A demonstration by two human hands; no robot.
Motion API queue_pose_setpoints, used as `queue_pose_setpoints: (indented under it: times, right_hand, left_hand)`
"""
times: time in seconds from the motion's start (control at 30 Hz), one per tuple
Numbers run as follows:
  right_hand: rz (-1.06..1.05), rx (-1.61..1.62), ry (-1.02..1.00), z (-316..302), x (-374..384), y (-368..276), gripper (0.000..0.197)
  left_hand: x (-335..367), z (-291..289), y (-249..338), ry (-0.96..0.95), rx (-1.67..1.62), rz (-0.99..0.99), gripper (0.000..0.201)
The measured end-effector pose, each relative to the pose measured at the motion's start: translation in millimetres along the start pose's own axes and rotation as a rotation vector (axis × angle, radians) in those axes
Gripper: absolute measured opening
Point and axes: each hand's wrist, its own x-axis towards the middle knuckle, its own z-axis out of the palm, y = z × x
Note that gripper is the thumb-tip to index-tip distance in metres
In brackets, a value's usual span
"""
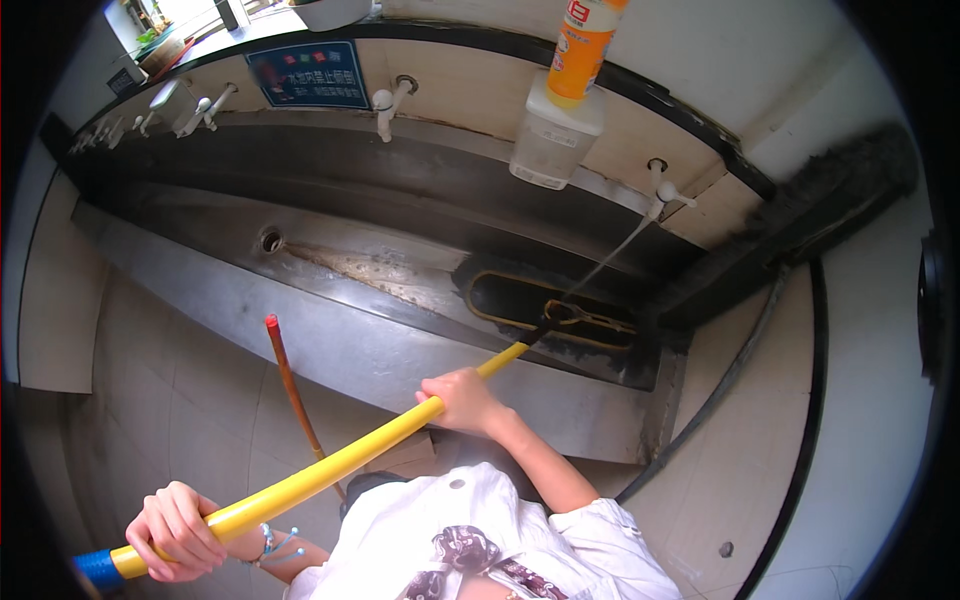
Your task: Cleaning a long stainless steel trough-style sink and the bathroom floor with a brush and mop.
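Observation:
A long yellow mop handle (335,467) runs slantwise from lower left toward the sink, with a blue end (97,570). My left hand (175,530), a beaded bracelet at its wrist, is closed around the handle near that end. Farther up, my right hand (462,400) grips the same handle over the sink's front edge. The flat, dark mop head (500,297) lies in the right part of the steel sink (330,345), a yellowish oval line on it. From the right white tap (660,200) a thin stream of water falls onto the mop head.
A second dark, fluffy mop (800,220) leans at the right wall, its dark pole (725,375) slanting down. A reddish-brown stick (288,385) stands before the sink. An orange bottle (583,55) sits on a white container (556,135) above the sink. The drain hole (271,240) lies left.

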Motion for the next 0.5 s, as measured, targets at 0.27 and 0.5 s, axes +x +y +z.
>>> queue_pose_setpoints:
  times: [0.27, 0.5]
  right_hand:
    - [-0.155, 0.133, 0.145, -20, 8, -23, 0.026]
    - [-0.156, 0.032, 0.175, -10, 45, -54, 0.034]
  left_hand:
    - [19, 5, -4, -0.081, 0.057, -0.063, 0.028]
    - [65, -7, 31, -0.21, 0.158, -0.186, 0.028]
